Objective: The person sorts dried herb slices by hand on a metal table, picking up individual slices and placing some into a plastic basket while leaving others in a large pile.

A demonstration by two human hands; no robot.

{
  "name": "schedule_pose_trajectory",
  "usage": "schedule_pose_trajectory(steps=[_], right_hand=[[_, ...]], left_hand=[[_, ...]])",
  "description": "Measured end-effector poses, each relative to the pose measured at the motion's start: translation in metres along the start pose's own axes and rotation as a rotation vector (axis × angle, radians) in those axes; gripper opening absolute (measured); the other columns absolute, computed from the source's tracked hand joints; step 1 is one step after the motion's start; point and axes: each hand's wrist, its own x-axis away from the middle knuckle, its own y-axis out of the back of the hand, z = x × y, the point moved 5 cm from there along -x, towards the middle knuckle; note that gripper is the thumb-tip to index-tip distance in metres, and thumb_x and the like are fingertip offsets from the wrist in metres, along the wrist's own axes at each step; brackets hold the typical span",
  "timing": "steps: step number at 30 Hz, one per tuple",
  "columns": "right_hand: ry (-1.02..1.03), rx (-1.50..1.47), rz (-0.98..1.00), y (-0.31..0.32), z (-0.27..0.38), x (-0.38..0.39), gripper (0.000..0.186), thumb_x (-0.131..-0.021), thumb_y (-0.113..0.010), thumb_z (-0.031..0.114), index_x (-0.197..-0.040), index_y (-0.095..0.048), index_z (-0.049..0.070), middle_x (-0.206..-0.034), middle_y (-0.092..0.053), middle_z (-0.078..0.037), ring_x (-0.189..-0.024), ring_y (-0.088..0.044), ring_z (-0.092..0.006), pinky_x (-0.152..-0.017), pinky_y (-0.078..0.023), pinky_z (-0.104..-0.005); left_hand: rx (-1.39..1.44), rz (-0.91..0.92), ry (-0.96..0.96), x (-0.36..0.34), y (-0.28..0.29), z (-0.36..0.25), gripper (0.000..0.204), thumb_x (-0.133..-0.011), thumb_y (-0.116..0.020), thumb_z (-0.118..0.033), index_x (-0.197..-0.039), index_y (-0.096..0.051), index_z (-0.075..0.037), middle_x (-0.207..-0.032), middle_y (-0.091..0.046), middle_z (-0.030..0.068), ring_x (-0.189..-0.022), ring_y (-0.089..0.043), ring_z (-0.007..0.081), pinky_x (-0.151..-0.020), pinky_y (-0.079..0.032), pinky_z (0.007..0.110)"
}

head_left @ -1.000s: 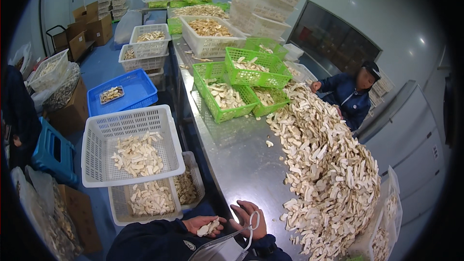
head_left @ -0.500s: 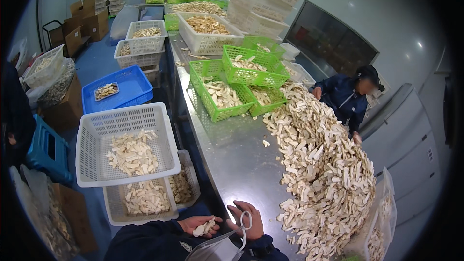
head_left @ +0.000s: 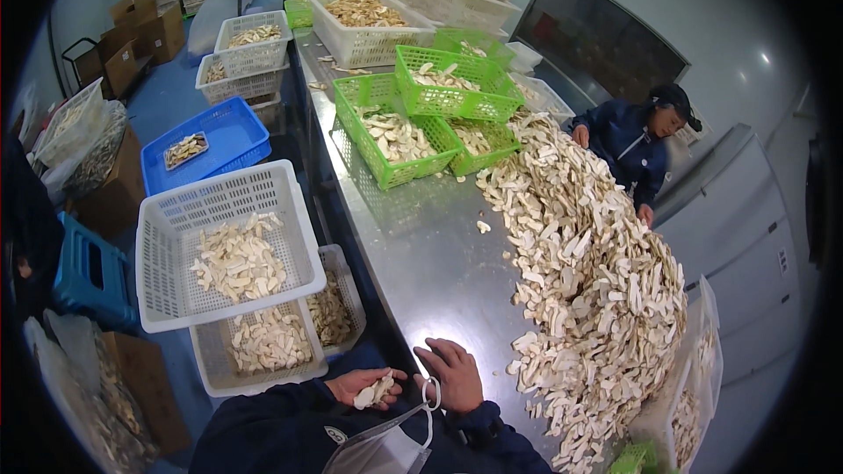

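Several pale dried mushroom slices (head_left: 376,390) lie in the curled fingers of my left hand (head_left: 347,384), low in the view by the near table edge. My right hand (head_left: 455,377) is held at that edge with fingers apart and nothing in it. A large heap of dried mushroom slices (head_left: 597,290) covers the right side of the steel table (head_left: 430,254). On my left, a white perforated crate (head_left: 167,276) holds a layer of similar slices, above another white crate (head_left: 211,373) with more. A face mask (head_left: 386,452) hangs below my hands, its loop overlapping my right hand.
Green baskets (head_left: 386,177) of slices stand farther along the table, before a white crate (head_left: 351,48) of browner pieces. Blue trays (head_left: 158,167) sit at left. Across the heap, a person in dark clothes (head_left: 628,145) has both hands at the pile. A translucent tub (head_left: 702,351) stands at right.
The whole view has shifted, so the table and crates sit a little higher. My right hand has lifted slightly. My left hand still holds the slices.
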Motion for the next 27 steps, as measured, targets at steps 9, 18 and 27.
schedule_pose_trajectory(steps=[9, 18, 27], right_hand=[[-0.031, 0.008, 0.024, -0.001, -0.002, 0.001, 0.05, -0.083, -0.073, 0.032, -0.131, -0.062, 0.021, -0.134, -0.054, -0.004, -0.125, -0.051, -0.0269, -0.096, -0.045, -0.0424], [-0.014, 0.001, 0.001, 0.0, -0.001, -0.001, 0.05, -0.082, -0.074, 0.032, -0.129, -0.062, 0.02, -0.133, -0.054, -0.004, -0.124, -0.052, -0.0267, -0.095, -0.046, -0.0422], [-0.01, 0.025, 0.003, 0.001, -0.001, 0.001, 0.051, -0.081, -0.074, 0.032, -0.13, -0.062, 0.02, -0.134, -0.054, -0.004, -0.124, -0.051, -0.0264, -0.094, -0.046, -0.043]], left_hand=[[0.047, 0.04, 0.041, 0.0, -0.007, 0.0, 0.039, -0.107, -0.042, -0.038, -0.134, -0.049, -0.011, -0.106, -0.059, 0.0073, -0.095, -0.06, 0.0196, -0.084, -0.056, 0.037], [0.007, 0.035, 0.017, 0.001, -0.008, -0.001, 0.039, -0.107, -0.041, -0.039, -0.133, -0.049, -0.01, -0.105, -0.057, 0.0072, -0.096, -0.06, 0.0183, -0.083, -0.057, 0.036], [0.016, 0.06, 0.015, -0.002, -0.006, 0.0, 0.039, -0.107, -0.04, -0.038, -0.134, -0.048, -0.01, -0.105, -0.057, 0.0075, -0.096, -0.06, 0.0187, -0.082, -0.057, 0.036]])
